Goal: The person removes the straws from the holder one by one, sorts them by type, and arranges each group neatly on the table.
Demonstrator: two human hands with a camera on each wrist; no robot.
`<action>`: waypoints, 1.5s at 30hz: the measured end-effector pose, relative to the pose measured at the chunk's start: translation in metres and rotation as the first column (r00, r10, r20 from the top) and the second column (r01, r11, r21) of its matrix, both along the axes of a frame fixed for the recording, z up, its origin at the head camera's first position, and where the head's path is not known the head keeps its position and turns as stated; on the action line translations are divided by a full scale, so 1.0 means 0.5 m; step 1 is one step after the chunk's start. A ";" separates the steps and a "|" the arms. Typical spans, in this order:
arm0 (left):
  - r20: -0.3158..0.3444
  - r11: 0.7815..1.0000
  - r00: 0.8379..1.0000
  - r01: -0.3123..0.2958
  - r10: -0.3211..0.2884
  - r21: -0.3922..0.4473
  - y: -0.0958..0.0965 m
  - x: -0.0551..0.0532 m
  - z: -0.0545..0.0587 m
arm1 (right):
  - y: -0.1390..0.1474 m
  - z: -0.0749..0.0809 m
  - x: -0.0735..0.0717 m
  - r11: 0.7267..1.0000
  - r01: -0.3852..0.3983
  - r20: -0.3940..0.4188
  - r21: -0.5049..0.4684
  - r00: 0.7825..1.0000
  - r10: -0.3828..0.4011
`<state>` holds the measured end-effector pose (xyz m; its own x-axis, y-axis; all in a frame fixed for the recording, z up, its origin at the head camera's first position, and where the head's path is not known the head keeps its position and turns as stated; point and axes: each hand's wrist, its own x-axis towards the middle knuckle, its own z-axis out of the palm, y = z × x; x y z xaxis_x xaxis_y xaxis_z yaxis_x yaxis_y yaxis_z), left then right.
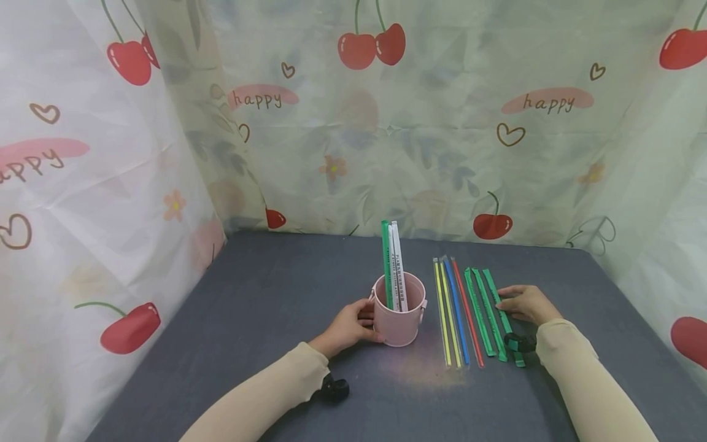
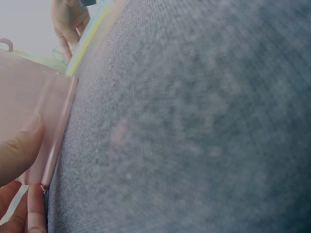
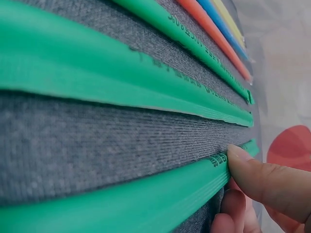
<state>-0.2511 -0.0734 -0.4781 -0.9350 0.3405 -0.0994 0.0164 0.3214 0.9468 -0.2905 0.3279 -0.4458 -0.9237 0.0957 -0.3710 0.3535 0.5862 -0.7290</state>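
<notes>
My left hand [image 1: 349,326] grips a small pink bucket [image 1: 399,330] from its left side. In the left wrist view the thumb lies across the bucket wall [image 2: 19,92] and fingertips reach its bottom edge. One green-wrapped straw [image 1: 385,245] and white-wrapped straws [image 1: 397,264] stand upright in the bucket, leaning slightly. Over on the right, my right hand [image 1: 529,303] pinches the rightmost green-wrapped straw [image 1: 504,320], which lies on the table. Seen from the right wrist, the thumb presses on that straw [image 3: 194,182] close to its far end, with the other fingers curled beneath.
Two more green-wrapped straws [image 1: 478,307] lie left of the pinched one. Further left are a red straw [image 1: 467,311], a blue straw [image 1: 456,310] and two yellow straws [image 1: 444,310] in clear wrappers. A patterned curtain [image 1: 431,153] borders the dark table [image 1: 265,307].
</notes>
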 end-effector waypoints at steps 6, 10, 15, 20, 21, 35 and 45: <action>-0.001 1.000 1.000 0.000 0.000 0.000 0.000 0.005 0.005 | 0.004 0.000 0.000 1.000 0.000 0.005 -0.012 1.000 0.000; 0.002 1.000 1.000 -0.003 0.003 0.001 0.000 0.004 0.005 | 0.007 0.000 0.000 1.000 0.004 0.009 -0.014 1.000 -0.003; -0.004 1.000 1.000 0.001 -0.001 -0.001 0.000 0.003 0.003 | 0.011 0.001 0.002 1.000 -0.001 0.009 -0.023 1.000 0.001; -0.001 1.000 1.000 0.000 0.000 -0.004 0.000 0.002 0.002 | 0.008 0.002 0.005 1.000 -0.003 0.007 -0.024 1.000 0.003; -0.001 1.000 1.000 0.001 -0.001 -0.004 0.000 0.002 0.002 | 0.008 0.003 0.005 1.000 -0.003 0.007 -0.024 1.000 0.003; 0.000 1.000 1.000 0.010 -0.010 0.002 -0.001 0.003 0.004 | 0.010 0.000 0.001 0.999 0.018 0.027 -0.037 0.999 -0.017; -0.012 1.000 1.000 0.016 -0.016 -0.005 -0.002 0.004 0.007 | 0.011 0.001 0.005 0.999 0.000 0.008 -0.053 1.000 0.000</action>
